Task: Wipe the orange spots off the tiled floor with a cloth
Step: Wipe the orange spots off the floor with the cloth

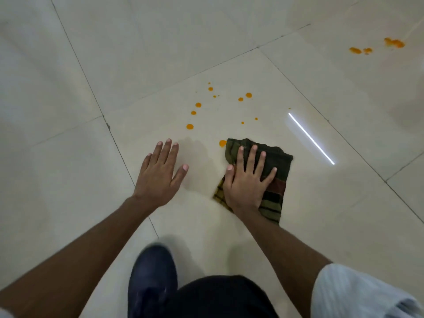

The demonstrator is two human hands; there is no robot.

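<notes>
- the step in hand looks like the wiping itself, only just under way: the right hand (246,180) presses a folded dark green cloth with yellow and red stripes (270,180) flat onto the pale glossy tiled floor (68,180), and nearly all the spill is untouched.
- the cloth lies on the tile just ahead of the person's crouched body, its far-left corner touching the nearest round orange spot (222,143).
- beyond that, a scatter of small orange droplets (198,105) spreads away from the cloth on the same tile; a second patch of larger orange smears (394,43) sits well apart on a tile at the far right.
- the next move, as i judge it, calls for a push forward and leftward with steady downward pressure, so the cloth sweeps over the nearest spot and on into the scatter (the far smears would need a shift of the whole body).
- right hand: palm down, fingers (253,150) spread wide and laid flat on the cloth, pinning it, not gripping it; the arm reaches forward nearly straight.
- left hand (160,173): open, fingers extended and slightly fanned, holding nothing, palm down over bare tile beside the cloth; whether it rests on the floor or hovers just above i cannot tell.
- a dark blue shoe (151,278) is planted on the tile near the bottom of the view.
</notes>
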